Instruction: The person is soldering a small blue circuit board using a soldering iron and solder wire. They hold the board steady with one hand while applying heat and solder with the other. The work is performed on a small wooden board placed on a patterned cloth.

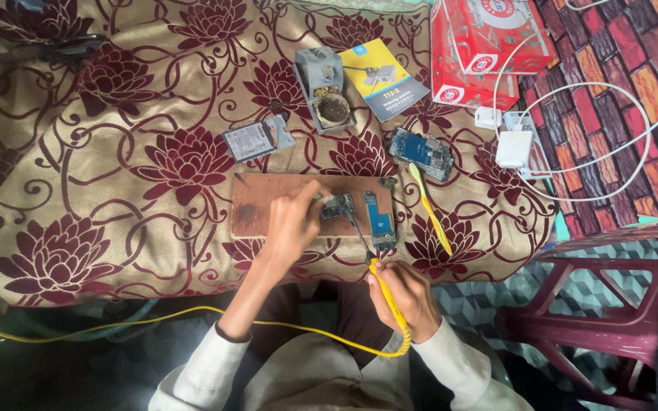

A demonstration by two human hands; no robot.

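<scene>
Right hand (pixel 404 295) grips a yellow soldering iron (pixel 378 266), tip at the small circuit board (pixel 337 205) on the wooden board (pixel 268 204). Left hand (pixel 292 221) pinches that board down. Blue board (pixel 379 221) sits just beside.

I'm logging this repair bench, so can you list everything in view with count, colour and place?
wooden board: 1, brown, centre of the cloth
small circuit piece: 1, dark, on the board under the left fingers
blue circuit board: 1, blue, right end of the wooden board
soldering iron: 1, yellow handle and cord, in the right hand
iron stand: 1, grey, above the board
phone board: 1, blue-grey, right of the stand
phone battery: 1, grey, upper left of the board
booklet: 1, yellow and blue, beside the stand
toothbrush: 1, yellow, right of the board
boxes: red, top right
charger: 1, white, right edge
stool: 1, maroon, lower right
left hand: on the small circuit piece
right hand: gripping the iron
</scene>
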